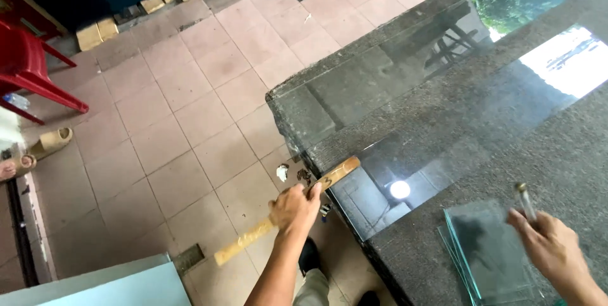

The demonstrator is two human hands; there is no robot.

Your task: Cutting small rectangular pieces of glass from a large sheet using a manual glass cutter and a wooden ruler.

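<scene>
My left hand (295,206) grips a long wooden ruler (335,173) near its middle; the far end rests on the near edge of a large glass sheet (380,84) that lies on a dark stone-topped table (570,147). My right hand (554,248) holds a slim glass cutter (525,201), tip pointing up, above the table's near right part. Just left of that hand lies a small stack of cut glass panes (487,252).
Pinkish tiled floor (190,109) spreads to the left. A red plastic chair (28,68) stands at the far left, sandals (50,141) near it. A pale sheet (107,284) lies at bottom left. Small debris (283,171) sits by the table corner.
</scene>
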